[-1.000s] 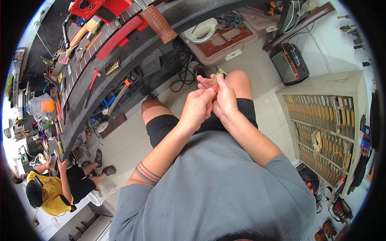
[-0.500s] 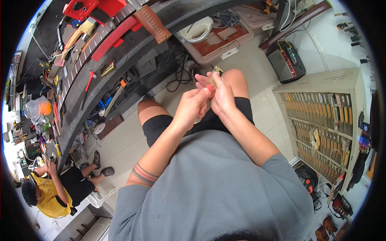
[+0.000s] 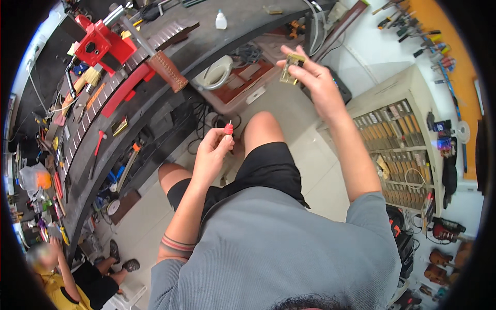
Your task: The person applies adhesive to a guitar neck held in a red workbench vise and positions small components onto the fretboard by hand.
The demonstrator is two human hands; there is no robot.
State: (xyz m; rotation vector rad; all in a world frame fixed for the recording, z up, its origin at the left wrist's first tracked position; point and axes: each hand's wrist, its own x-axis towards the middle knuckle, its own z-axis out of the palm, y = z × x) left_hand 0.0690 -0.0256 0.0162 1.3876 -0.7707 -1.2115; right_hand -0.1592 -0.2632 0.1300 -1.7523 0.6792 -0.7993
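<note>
In my left hand (image 3: pixel 209 155), raised above my left thigh, a small red piece with a thin pin-like tip (image 3: pixel 229 128) is pinched between thumb and fingers. My right hand (image 3: pixel 323 85) is lifted out to the right, its fingers and thumb gripping a small brass-coloured rectangular piece (image 3: pixel 285 76). The fingers partly cover that piece, so its exact kind does not show. The two hands are well apart.
The dark curved workbench (image 3: pixel 150 98) carries a red vise (image 3: pixel 103 46), a red hammer (image 3: pixel 96 150) and a small white bottle (image 3: pixel 221 20). On the right stands a cabinet of wooden-handled tools (image 3: pixel 398 129). A person in yellow (image 3: pixel 59 289) sits at lower left.
My hands have parted. The right one has moved up and to the right with the brass-coloured piece; the left has shifted left and down with the red piece. The whole view has turned rightward.
</note>
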